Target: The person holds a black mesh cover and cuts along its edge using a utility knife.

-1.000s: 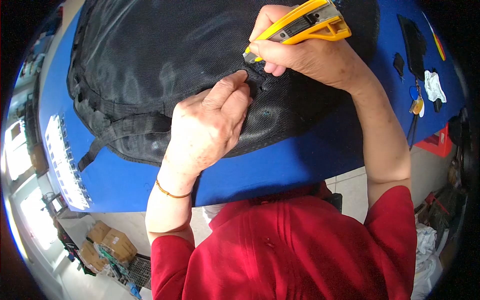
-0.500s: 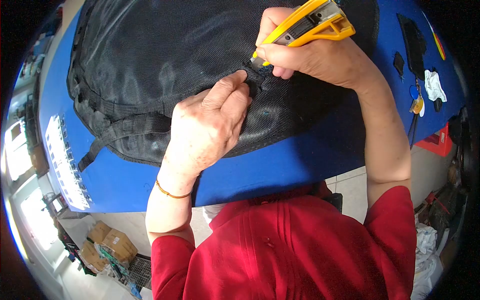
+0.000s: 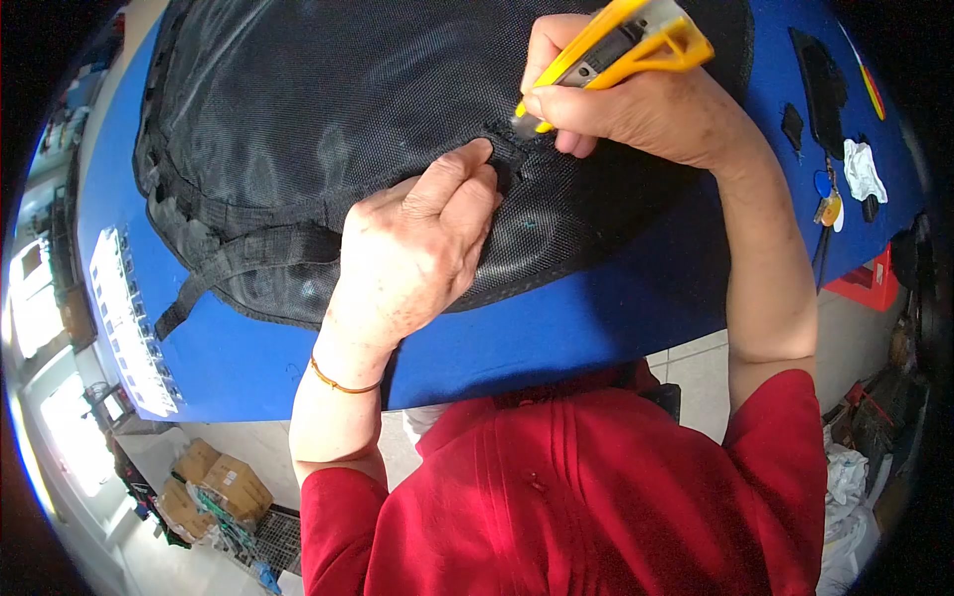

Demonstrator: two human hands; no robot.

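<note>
I wore a deep red, short-sleeved cloth top (image 3: 636, 517) with narrow vertical pleats (image 3: 567, 447) down its front and a small red button-like fastening (image 3: 535, 483) among them. Its plain red sleeves (image 3: 780, 422) ended near my elbows. A thin, golden-brown bracelet (image 3: 343, 386) circled my left wrist (image 3: 360, 348).

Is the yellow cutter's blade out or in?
Out, apparently: a blurred grey blade tip shows at the front end of the cutter.
</note>
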